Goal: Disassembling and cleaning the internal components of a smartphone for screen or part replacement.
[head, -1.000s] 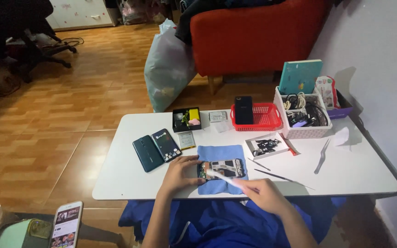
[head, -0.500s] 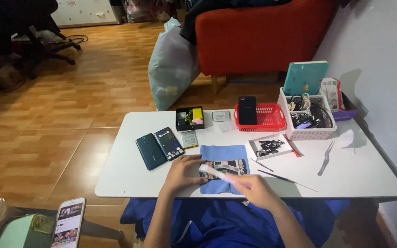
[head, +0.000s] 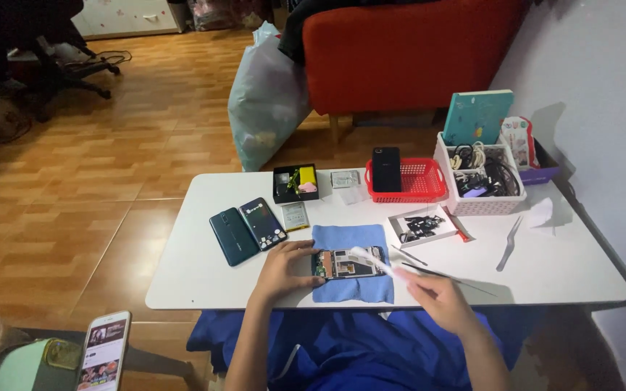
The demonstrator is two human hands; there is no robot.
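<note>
You have two hands in view, the left hand point(head: 284, 269) and the right hand point(head: 440, 297). On the white table point(head: 190, 279) you can count one opened phone point(head: 348, 263), one blue cloth point(head: 351, 239), two closed phones point(head: 248, 229), one red basket point(head: 418, 179), one white basket point(head: 481, 190) and one black parts tray point(head: 295, 183).

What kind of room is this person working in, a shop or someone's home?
Most likely a home living room used as a makeshift phone repair spot: there is a red upholstered sofa on a brown tiled floor, and the low white table holds an opened phone with exposed circuit board on a blue cloth.
</note>
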